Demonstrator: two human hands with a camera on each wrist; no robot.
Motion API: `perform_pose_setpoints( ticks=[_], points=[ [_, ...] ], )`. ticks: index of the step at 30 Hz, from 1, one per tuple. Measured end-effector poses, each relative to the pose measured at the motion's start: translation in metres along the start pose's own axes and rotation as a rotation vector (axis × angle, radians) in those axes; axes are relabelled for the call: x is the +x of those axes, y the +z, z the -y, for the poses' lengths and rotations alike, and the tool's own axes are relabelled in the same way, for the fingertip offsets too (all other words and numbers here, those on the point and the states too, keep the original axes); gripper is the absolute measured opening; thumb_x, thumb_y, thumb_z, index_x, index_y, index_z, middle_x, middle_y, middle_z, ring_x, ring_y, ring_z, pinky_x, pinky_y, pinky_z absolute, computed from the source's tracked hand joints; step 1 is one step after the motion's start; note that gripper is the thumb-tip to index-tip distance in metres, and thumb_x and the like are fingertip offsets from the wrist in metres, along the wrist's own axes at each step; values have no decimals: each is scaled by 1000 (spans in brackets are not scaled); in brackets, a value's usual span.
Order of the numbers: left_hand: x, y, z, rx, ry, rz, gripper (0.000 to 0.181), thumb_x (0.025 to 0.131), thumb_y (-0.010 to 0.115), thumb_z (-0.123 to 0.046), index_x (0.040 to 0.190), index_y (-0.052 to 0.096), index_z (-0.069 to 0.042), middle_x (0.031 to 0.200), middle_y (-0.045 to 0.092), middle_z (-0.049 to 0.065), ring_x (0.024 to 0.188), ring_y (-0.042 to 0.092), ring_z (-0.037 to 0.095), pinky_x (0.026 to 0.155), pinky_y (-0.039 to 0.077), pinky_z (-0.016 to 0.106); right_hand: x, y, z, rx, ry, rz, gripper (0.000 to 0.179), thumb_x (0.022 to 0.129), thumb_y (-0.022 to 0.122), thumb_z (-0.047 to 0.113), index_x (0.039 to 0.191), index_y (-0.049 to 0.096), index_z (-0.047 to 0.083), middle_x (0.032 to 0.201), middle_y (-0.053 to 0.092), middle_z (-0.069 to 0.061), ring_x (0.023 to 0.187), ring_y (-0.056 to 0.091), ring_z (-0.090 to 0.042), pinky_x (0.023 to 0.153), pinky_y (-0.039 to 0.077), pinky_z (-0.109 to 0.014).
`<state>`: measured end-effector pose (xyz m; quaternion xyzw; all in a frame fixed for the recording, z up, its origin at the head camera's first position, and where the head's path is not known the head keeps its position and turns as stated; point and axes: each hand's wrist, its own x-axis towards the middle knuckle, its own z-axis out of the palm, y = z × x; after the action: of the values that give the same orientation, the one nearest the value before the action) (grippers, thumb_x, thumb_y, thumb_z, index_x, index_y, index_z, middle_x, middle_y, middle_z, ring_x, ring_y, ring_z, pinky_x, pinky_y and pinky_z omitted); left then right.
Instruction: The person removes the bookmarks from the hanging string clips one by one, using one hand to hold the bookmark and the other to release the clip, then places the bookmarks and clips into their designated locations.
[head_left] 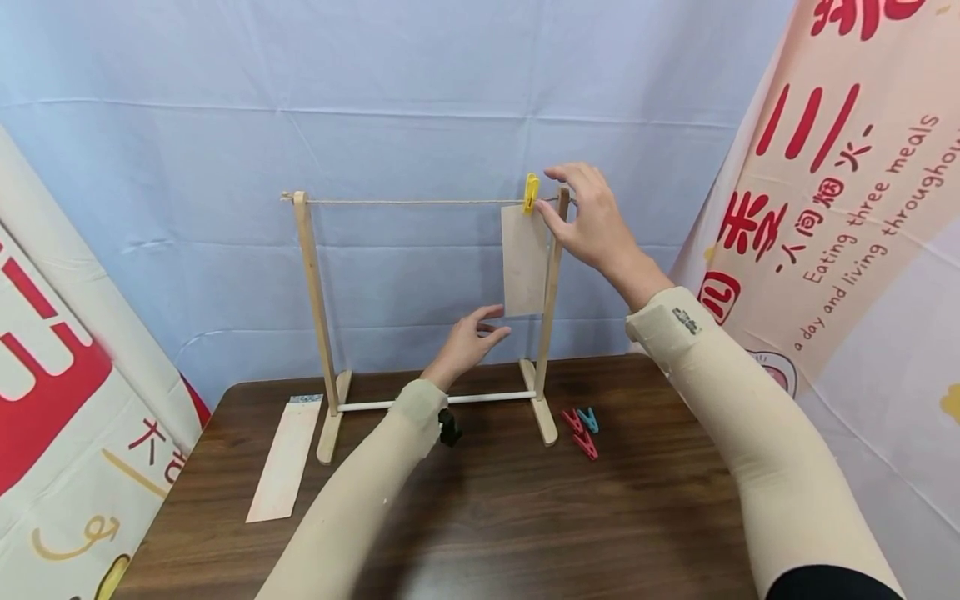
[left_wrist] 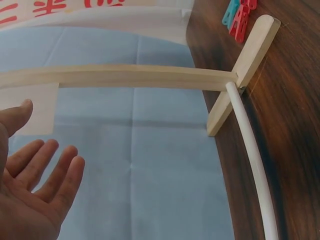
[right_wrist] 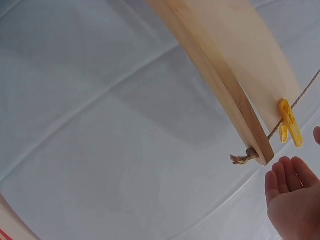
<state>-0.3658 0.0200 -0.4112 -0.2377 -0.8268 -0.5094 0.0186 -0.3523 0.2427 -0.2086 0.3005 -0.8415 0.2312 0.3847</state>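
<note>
A yellow clothespin (head_left: 531,193) clips a pale rectangular sheet (head_left: 523,262) to the string (head_left: 420,202) of a wooden frame, close to its right post (head_left: 553,292). Just right of the clothespin is my right hand (head_left: 596,218), thumb and fingers spread apart; the right wrist view shows a gap between that hand (right_wrist: 295,200) and the clothespin (right_wrist: 289,122). My left hand (head_left: 463,343) is by the sheet's lower left corner, its fingers loosely bent and holding nothing. In the left wrist view the left hand's fingers (left_wrist: 62,177) are apart from the sheet (left_wrist: 35,107).
Red and blue clothespins (head_left: 581,429) lie on the dark wooden table (head_left: 525,517), right of the frame's foot. A second pale strip (head_left: 285,458) with a patterned end lies left of the frame. A white rod (head_left: 491,398) joins the two posts low down.
</note>
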Motion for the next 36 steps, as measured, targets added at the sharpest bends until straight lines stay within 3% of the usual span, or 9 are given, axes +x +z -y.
perform_pose_setpoints(
  ticks=[13, 22, 36],
  points=[
    [2, 4, -1, -31, -17, 25, 59, 108, 68, -33, 161, 49, -16, 159, 55, 7, 137, 59, 34, 104, 56, 50, 13, 1, -3, -1, 76, 108, 50, 106, 71, 20, 147, 57, -6, 143, 59, -24, 136, 50, -41, 116, 39, -54],
    [1, 6, -3, -48, -31, 30, 57, 108, 68, -33, 159, 50, -15, 156, 57, 8, 136, 59, 33, 105, 55, 48, 22, 6, -4, 26, 120, 141, 50, 109, 66, 24, 148, 56, -6, 144, 58, -25, 138, 49, -40, 118, 39, -53],
    [-1, 8, -2, -50, -9, -2, 43, 108, 68, -32, 146, 60, -13, 143, 65, 8, 131, 62, 33, 103, 56, 49, 23, 8, 0, 85, 196, 182, 42, 114, 56, 22, 147, 58, -2, 141, 57, -22, 132, 52, -38, 107, 44, -51]
  ],
)
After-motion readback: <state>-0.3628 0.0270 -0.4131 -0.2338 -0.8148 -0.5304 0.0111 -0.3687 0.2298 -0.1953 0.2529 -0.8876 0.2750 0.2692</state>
